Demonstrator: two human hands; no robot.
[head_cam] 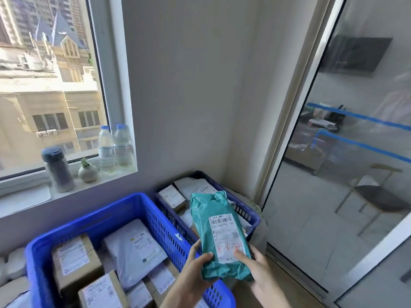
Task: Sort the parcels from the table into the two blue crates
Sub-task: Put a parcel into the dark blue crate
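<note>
A teal plastic mailer parcel (216, 221) with a white shipping label and red handwriting is held up over the gap between the two blue crates. My left hand (195, 270) grips its lower left edge, thumb on top. My right hand (258, 265) holds its lower right side, thumb on the label. The near blue crate (124, 205) at lower left holds several brown boxes and grey mailers. The far, darker blue crate (249, 211) in the corner holds a small brown box and white mailers, partly hidden behind the teal parcel.
A window sill at the left carries two water bottles (114, 147), a grey flask (59, 170) and a small potted plant (87, 171). A glass sliding door (344, 152) stands to the right. White packages (13, 265) lie left of the near crate.
</note>
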